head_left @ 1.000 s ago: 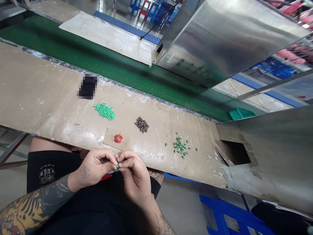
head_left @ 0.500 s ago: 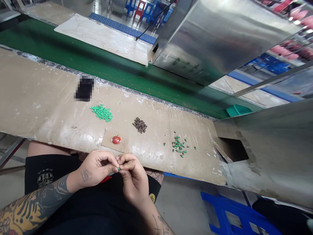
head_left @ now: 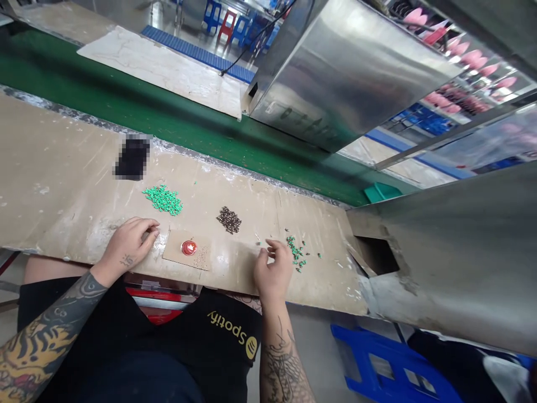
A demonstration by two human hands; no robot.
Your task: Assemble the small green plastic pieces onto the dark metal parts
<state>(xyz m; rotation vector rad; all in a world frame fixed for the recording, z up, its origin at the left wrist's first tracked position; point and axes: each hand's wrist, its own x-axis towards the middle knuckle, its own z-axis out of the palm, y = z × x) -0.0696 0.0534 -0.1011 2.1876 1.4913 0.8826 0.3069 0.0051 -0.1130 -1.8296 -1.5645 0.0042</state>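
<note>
**Hands apart at the near edge of the table**

The left hand (head_left: 128,246) is laid on the table (head_left: 59,184), just inside its near edge, with the fingers half curled. Whether anything is pinched in them cannot be told. The green pile (head_left: 163,200) is found just beyond its fingertips and a little to their right, not touched. A card (head_left: 200,258) with a red cap (head_left: 188,247) on it lies close on the right of this hand.

The right hand (head_left: 272,271) is set across the near edge, fingers loosely bent over the board. Its hold cannot be told either. The green scatter (head_left: 297,253) is spread just to the right of its fingertips, and a dark pile (head_left: 229,219) lies beyond and to the left.

Bare board is left between the two hands, save for the card. Past the scatter the table is closed off by a chute (head_left: 375,254). The far edge is bounded by a green belt (head_left: 168,117), and a black thing (head_left: 132,158) sits beside it, beyond the left hand.
</note>
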